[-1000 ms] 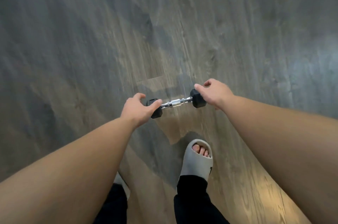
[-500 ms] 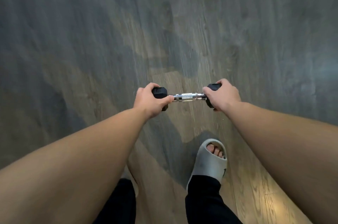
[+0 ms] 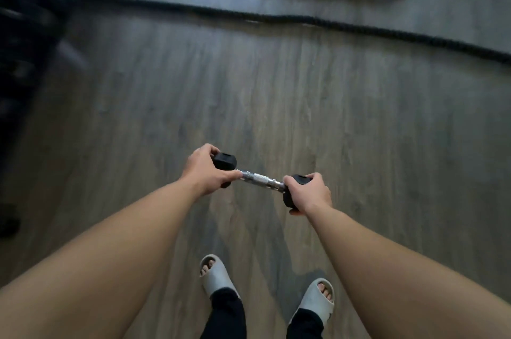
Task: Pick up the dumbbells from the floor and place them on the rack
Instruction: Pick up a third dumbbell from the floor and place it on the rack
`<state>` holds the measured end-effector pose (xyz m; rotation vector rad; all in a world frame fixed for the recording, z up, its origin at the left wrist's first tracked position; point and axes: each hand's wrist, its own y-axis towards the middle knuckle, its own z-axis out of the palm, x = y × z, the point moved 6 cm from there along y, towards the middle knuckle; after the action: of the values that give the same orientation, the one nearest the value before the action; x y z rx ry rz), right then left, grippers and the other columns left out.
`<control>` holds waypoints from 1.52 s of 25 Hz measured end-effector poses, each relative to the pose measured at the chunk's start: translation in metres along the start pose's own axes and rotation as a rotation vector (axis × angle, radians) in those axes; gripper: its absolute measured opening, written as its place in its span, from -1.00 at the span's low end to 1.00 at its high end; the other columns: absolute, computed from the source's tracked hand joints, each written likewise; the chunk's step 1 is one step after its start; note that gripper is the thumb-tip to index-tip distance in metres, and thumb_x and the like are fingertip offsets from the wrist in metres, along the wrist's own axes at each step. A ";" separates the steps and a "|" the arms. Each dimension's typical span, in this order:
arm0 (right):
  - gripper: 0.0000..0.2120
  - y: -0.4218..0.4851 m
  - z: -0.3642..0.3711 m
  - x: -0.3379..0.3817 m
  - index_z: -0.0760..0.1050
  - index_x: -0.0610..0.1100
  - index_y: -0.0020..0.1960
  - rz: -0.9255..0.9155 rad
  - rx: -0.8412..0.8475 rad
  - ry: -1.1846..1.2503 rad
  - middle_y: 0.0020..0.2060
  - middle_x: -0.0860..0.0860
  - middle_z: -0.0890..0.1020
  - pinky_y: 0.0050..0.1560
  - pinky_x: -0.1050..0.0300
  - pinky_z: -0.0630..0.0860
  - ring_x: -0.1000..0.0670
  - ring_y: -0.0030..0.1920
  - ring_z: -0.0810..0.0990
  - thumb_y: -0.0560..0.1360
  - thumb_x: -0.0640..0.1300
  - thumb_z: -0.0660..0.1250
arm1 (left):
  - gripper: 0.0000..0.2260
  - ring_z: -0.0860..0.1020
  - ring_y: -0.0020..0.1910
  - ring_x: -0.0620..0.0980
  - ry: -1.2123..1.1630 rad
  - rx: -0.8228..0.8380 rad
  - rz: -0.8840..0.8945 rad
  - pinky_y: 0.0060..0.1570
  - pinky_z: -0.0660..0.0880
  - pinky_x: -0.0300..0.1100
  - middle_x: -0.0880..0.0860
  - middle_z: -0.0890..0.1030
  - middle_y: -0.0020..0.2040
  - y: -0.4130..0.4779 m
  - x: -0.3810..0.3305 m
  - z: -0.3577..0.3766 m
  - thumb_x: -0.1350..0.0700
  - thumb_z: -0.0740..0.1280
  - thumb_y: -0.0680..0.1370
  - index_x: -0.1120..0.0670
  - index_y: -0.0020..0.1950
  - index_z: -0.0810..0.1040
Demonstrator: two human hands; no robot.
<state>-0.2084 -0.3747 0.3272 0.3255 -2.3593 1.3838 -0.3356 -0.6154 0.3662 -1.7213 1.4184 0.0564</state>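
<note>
A small dumbbell with black hex heads and a silver knurled handle is held in the air above the wooden floor, tilted down to the right. My left hand grips its left head. My right hand grips its right head. A dark, blurred structure fills the far left edge; it may be the rack, but I cannot tell what is on it.
Two thick black ropes lie across the floor ahead, running from the dark structure to the right. My feet in grey slides stand on the grey-brown wooden floor.
The view has swung round: the ropes and the dark structure on the left have come into sight. The dumbbell stays in both hands, now tilted down to the right. Both feet show.
</note>
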 end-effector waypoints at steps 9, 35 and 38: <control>-0.49 -0.280 0.140 0.207 0.48 -0.11 0.13 -0.196 0.199 0.173 0.11 -0.13 0.61 -0.42 0.02 0.67 -0.08 -0.19 0.71 0.29 0.00 0.60 | -0.49 0.54 -0.34 -0.18 -0.220 -0.259 0.017 -0.52 0.44 -0.41 0.05 0.66 -0.01 -0.141 0.032 -0.380 0.17 0.74 0.24 0.11 0.09 0.62; -0.33 -0.501 0.721 0.500 0.52 -0.14 0.22 -0.431 0.810 -0.201 0.07 -0.14 0.66 -0.36 -0.07 0.72 -0.13 0.01 0.72 0.21 0.08 0.65 | -0.34 0.47 0.14 -0.06 -0.085 -0.805 -0.290 0.07 0.39 -0.16 -0.03 0.55 0.23 -0.114 0.364 -0.893 -0.03 0.70 0.29 -0.05 0.34 0.56; -0.24 -0.520 0.804 0.488 0.63 -0.12 0.17 -0.419 0.790 -0.229 0.00 -0.09 0.73 -0.37 0.05 0.69 -0.09 -0.07 0.76 0.07 0.20 0.65 | -0.35 0.54 0.16 0.00 0.014 -0.790 -0.274 0.08 0.47 -0.11 -0.02 0.59 0.23 -0.101 0.425 -0.944 -0.03 0.69 0.29 -0.05 0.33 0.56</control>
<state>-0.6154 -1.3331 0.5948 1.1627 -1.6301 2.0572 -0.5503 -1.5470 0.7767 -2.5436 1.2280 0.5111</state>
